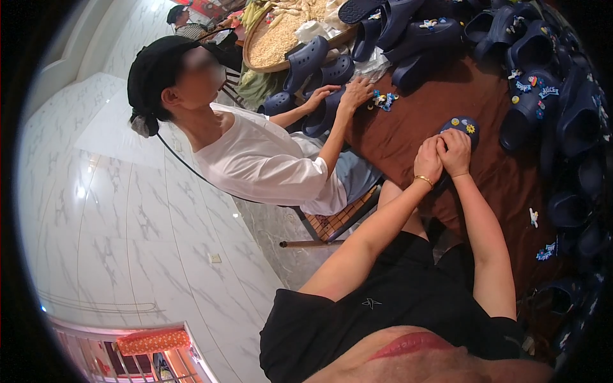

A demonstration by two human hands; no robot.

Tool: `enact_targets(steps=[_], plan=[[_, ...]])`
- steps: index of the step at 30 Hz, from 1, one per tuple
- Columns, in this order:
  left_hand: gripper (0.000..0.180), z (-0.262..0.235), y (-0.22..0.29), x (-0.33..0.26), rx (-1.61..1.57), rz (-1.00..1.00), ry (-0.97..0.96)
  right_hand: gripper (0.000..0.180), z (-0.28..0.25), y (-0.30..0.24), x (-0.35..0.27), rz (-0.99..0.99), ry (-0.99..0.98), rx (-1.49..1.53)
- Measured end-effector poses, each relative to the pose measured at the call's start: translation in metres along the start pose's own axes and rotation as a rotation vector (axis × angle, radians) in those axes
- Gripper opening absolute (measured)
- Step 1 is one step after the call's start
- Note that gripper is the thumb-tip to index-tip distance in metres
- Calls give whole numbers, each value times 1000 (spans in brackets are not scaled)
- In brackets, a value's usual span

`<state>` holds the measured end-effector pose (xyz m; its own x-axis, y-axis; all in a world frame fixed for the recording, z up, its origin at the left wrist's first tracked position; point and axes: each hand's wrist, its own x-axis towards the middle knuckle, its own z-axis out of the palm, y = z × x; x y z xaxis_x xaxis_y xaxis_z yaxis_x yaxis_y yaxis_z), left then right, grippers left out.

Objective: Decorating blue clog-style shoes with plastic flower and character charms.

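Navy-blue round-toed foam clog [475,137] lies on the brown cloth-covered table [408,153], toe showing past my bent, close-set fingers, rest hidden under my bare left hand [428,161] and bare right hand [454,153], exact grip can't tell.

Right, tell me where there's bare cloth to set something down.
Brown cloth shows between the far clogs and the clog at your hands, loose charms to its left; also between that clog and the right-hand clogs. Crowded: the far and right edges, heaped with clogs.
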<state>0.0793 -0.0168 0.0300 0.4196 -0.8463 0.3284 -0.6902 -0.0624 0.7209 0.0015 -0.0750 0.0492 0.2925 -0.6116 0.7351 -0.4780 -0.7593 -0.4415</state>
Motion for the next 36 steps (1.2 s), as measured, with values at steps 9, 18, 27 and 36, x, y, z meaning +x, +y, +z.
enact_targets(steps=[9, 18, 27, 36], plan=[[28, 2, 3, -10, 22, -10, 0, 8, -8, -2, -8, -1, -42, -8], [35, 11, -6, 3, 251, 40, -82, 32, -3, 28, 1, -5, -288, 58], [50, 22, -40, -26, 450, 234, 62, 72, -66, -108, 14, -238, -551, 377], [56, -4, 13, -16, 259, 16, -97, 100, -96, -161, -3, -192, -1051, 476]])
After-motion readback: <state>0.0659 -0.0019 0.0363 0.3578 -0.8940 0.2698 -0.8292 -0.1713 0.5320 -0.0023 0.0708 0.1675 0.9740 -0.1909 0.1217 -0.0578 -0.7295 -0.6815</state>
